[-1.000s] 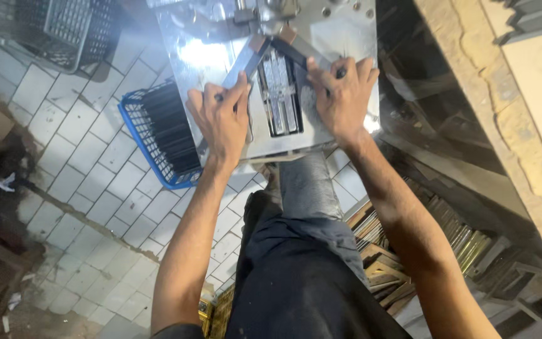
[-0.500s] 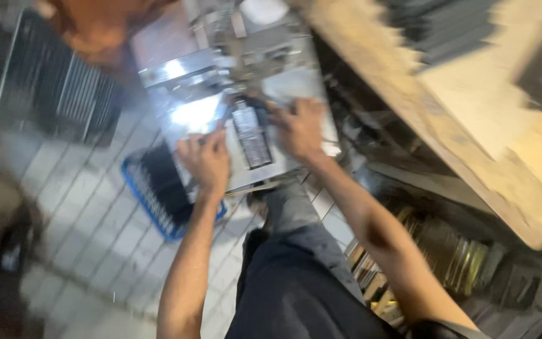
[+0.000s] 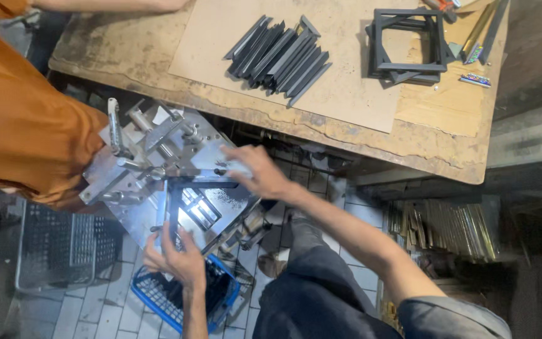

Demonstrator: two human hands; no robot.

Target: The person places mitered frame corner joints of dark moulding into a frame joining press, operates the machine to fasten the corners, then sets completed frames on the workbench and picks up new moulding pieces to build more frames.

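- Metal joining machine is standing under both hands, just beside a wooden workbench.
- Dark frame strips are lying in an L on its plate.
- Right hand is pressing flat, fingers spread, gripping nothing.
- Left hand is pinching the lower strip's end, above a blue basket.

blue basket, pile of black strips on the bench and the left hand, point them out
blue basket (image 3: 148, 300), head view, on its near rim
pile of black strips (image 3: 280, 53), head view, middle of the pile
left hand (image 3: 177, 260), head view, back of the hand
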